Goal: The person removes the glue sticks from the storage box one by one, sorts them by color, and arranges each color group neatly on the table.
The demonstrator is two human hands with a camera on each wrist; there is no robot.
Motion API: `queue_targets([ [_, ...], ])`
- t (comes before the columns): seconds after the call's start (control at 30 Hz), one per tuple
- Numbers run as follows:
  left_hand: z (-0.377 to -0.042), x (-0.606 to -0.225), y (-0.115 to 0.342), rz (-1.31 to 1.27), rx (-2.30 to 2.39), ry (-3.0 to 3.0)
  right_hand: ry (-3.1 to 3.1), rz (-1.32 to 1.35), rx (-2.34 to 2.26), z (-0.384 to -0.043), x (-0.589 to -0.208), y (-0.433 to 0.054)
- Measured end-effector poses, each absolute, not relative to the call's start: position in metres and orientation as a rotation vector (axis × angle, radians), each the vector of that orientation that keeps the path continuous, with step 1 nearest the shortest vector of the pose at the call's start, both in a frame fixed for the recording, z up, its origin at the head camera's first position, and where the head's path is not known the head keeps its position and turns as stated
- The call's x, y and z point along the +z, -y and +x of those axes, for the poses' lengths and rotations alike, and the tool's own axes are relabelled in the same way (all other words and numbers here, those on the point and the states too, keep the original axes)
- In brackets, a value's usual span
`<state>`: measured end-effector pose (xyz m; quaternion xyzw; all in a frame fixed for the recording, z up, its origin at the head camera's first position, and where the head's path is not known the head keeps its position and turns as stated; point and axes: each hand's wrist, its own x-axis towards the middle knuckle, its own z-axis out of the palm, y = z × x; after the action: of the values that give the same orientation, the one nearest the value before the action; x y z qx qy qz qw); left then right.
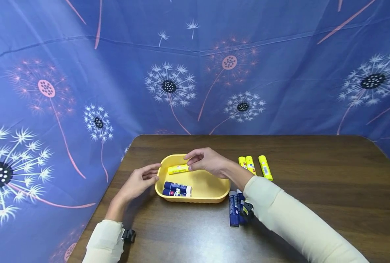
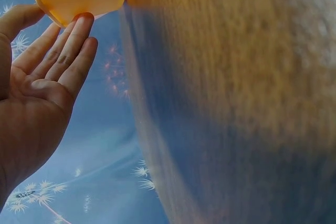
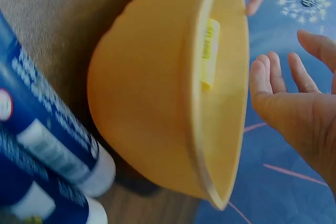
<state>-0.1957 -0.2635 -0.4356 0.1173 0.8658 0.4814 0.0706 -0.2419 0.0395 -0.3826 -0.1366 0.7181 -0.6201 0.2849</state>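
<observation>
A yellow oblong tray (image 1: 209, 186) stands on the table. Inside it, a yellow glue stick (image 1: 177, 169) lies near the far side, and two blue glue sticks (image 1: 178, 187) lie side by side near the front left. My right hand (image 1: 211, 162) hovers over the tray's far side by the yellow stick, fingers loosely bent; the right wrist view shows nothing held in that hand. At the tray's left end, my left hand (image 1: 139, 184) touches the wall with extended fingers (image 2: 68, 51), its thumb at the rim.
Right of the tray, several yellow glue sticks (image 1: 265, 168) lie farther back on the brown table (image 1: 329, 197). Two blue glue sticks (image 1: 233, 210) lie near the tray's front right corner, partly behind the right wrist strap. A blue dandelion-patterned cloth (image 1: 280, 73) hangs behind.
</observation>
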Motion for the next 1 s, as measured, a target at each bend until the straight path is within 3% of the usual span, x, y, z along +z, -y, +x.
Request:
queue_targets([
  [0.47, -0.198, -0.438, 0.264, 0.372, 1.467, -2.606, -1.989, -0.387, -1.435, -0.233, -0.421, -0.001],
  [1.0, -0.199, -0.439, 0.265, 0.370, 1.448, -2.601, -2.176, -0.472, -1.265, -0.225, -0.432, 0.015],
])
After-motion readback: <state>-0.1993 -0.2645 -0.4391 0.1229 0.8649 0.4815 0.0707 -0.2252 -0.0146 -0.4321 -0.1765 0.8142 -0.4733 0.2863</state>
